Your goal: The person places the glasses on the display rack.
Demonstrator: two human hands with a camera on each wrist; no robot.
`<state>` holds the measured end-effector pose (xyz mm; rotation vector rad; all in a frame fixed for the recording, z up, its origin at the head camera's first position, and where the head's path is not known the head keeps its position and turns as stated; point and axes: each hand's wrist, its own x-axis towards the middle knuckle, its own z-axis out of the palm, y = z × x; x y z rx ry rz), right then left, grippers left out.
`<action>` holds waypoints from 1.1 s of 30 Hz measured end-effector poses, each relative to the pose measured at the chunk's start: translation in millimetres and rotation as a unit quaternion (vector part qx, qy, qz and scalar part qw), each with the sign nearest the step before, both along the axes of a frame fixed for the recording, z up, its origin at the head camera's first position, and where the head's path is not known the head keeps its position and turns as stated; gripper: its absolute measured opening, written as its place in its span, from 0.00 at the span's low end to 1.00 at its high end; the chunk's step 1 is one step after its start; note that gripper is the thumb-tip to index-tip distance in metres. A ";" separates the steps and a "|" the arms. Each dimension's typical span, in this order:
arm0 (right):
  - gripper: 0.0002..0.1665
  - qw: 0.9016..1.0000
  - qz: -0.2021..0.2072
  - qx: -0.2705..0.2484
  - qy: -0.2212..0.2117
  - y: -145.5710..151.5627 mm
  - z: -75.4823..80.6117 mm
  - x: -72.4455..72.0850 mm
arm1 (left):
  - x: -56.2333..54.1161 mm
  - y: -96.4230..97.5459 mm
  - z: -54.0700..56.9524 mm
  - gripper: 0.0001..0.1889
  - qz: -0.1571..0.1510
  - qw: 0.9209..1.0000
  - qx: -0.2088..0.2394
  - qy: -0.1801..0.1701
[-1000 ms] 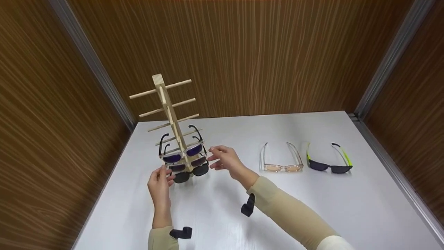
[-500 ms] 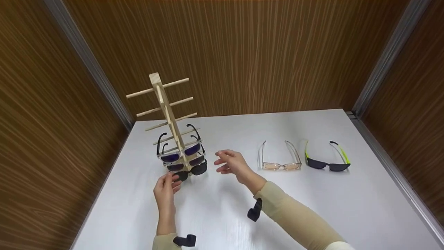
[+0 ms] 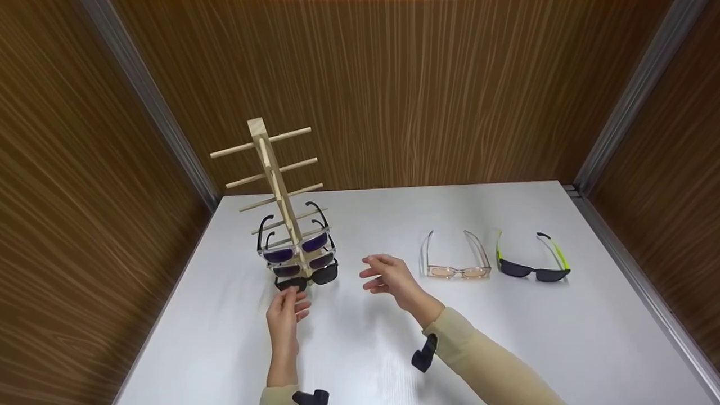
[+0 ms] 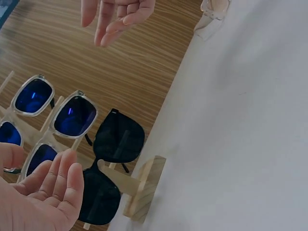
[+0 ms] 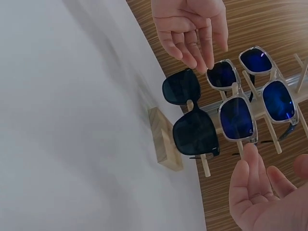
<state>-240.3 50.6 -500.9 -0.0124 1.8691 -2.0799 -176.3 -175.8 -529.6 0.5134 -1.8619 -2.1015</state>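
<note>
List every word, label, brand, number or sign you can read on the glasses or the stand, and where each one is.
No readable text on any of them.
Black sunglasses: a tiny pale mark at one frame corner, too small to read or to tell if it is lettering.
Lower blue-lensed pair, upper blue-lensed pair, wooden stand: none legible.
Peach-lensed glasses, green-armed sunglasses: none legible.

in the head view, soft light brightens the white table, with a pale sheen toward the bottom and faint, soft-edged shadows, while the wood-grain side wall at left sits dim. both wrist views look darker and greyer, with small bright reflections on the blue lenses and a hazy glare on the wood-grain panel at upper right in the right wrist view.
</note>
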 end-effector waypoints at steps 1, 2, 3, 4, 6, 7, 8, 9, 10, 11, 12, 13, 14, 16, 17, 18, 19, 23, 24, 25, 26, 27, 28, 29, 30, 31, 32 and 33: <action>0.23 1.000 -0.001 -0.002 -0.002 1.5 -2.8 1.3 | 0.4 1.5 -1.9 0.18 -0.002 1.000 0.002 -0.001; 0.24 1.000 -0.003 -0.006 -0.005 2.9 -5.6 2.4 | 0.9 3.0 -3.5 0.18 -0.004 1.000 0.003 -0.001; 0.24 1.000 -0.005 -0.008 -0.007 4.2 -8.0 3.6 | 1.1 4.5 -5.3 0.17 -0.007 1.000 0.002 -0.001; 0.25 1.000 -0.008 -0.012 -0.009 5.4 -10.1 4.5 | 1.1 6.0 -6.8 0.17 -0.009 1.000 0.002 -0.004; 0.25 1.000 -0.014 -0.016 -0.012 7.4 -13.6 6.4 | 0.7 8.9 -9.8 0.16 -0.013 1.000 0.000 -0.008; 0.25 1.000 -0.015 -0.018 -0.012 8.2 -15.1 7.3 | 0.8 10.4 -10.9 0.16 -0.015 1.000 -0.001 -0.011; 0.24 1.000 -0.017 -0.020 -0.013 9.2 -16.2 8.2 | 0.6 11.8 -12.3 0.16 -0.017 1.000 0.000 -0.013; 0.24 1.000 -0.018 -0.020 -0.014 10.1 -17.1 9.2 | 0.5 13.1 -13.6 0.16 -0.020 1.000 -0.003 -0.016; 0.23 0.999 -0.019 -0.022 -0.015 11.0 -18.2 10.0 | 0.4 14.5 -14.9 0.16 -0.023 1.000 -0.003 -0.019; 0.23 0.999 -0.020 -0.022 -0.014 12.0 -19.3 10.8 | 0.3 15.8 -16.4 0.16 -0.027 0.999 -0.005 -0.021; 0.22 0.999 -0.020 -0.023 -0.014 13.2 -20.4 11.5 | 0.2 17.0 -17.9 0.16 -0.031 0.999 -0.006 -0.025; 0.22 0.999 -0.021 -0.023 -0.014 14.5 -21.9 12.0 | 0.3 18.2 -19.0 0.16 -0.036 0.999 -0.006 -0.025; 0.23 0.999 -0.021 -0.024 -0.014 15.9 -23.5 12.3 | 0.3 19.3 -20.3 0.16 -0.040 0.999 -0.007 -0.027; 0.23 0.999 -0.019 -0.026 -0.015 19.3 -26.0 13.2 | 1.0 21.7 -21.8 0.17 -0.048 0.998 -0.008 -0.031; 0.24 0.999 -0.018 -0.026 -0.016 21.2 -26.9 13.6 | 1.4 22.9 -22.6 0.17 -0.050 0.998 -0.010 -0.033; 0.23 0.999 -0.017 -0.026 -0.018 23.2 -27.1 14.1 | 1.5 24.3 -23.3 0.17 -0.052 0.998 -0.008 -0.035; 0.23 0.999 -0.015 -0.025 -0.018 25.2 -27.2 14.5 | 1.7 25.6 -23.6 0.17 -0.054 0.998 -0.008 -0.036; 0.21 1.000 -0.017 -0.018 -0.015 31.5 -16.4 19.5 | 0.4 31.1 -23.9 0.17 -0.058 0.998 -0.007 -0.037; 0.21 1.000 -0.021 -0.017 -0.014 32.6 -15.9 19.5 | -0.1 32.3 -23.5 0.18 -0.060 0.997 -0.005 -0.037; 0.21 1.000 -0.024 -0.015 -0.012 33.8 -15.9 19.5 | -0.4 33.5 -23.1 0.18 -0.062 0.997 -0.004 -0.038; 0.22 0.999 -0.030 -0.015 -0.012 34.8 -16.0 19.9 | -0.6 34.8 -23.0 0.18 -0.064 0.997 -0.003 -0.037; 0.22 0.999 -0.037 -0.015 -0.011 35.9 -18.2 19.9 | -0.6 35.9 -23.0 0.18 -0.067 0.997 -0.002 -0.039; 0.23 0.999 -0.042 -0.016 -0.009 37.4 -22.6 19.1 | -0.5 37.3 -23.5 0.18 -0.070 0.997 0.001 -0.040; 0.23 0.999 -0.049 -0.016 -0.010 38.9 -27.4 18.5 | 0.1 38.9 -23.7 0.19 -0.073 0.996 0.002 -0.042; 0.23 0.998 -0.053 -0.017 -0.011 40.7 -28.3 20.0 | 0.6 40.8 -24.4 0.19 -0.075 0.996 0.003 -0.043; 0.24 0.998 -0.056 -0.018 -0.011 42.5 -30.1 21.4 | 1.2 42.8 -25.1 0.19 -0.076 0.996 0.004 -0.044; 0.23 0.998 -0.059 -0.018 -0.013 44.5 -31.5 22.8 | 1.8 44.8 -25.7 0.18 -0.077 0.996 0.006 -0.044; 0.23 0.998 -0.062 -0.018 -0.013 46.4 -33.2 23.9 | 2.2 47.0 -26.1 0.18 -0.078 0.996 0.008 -0.043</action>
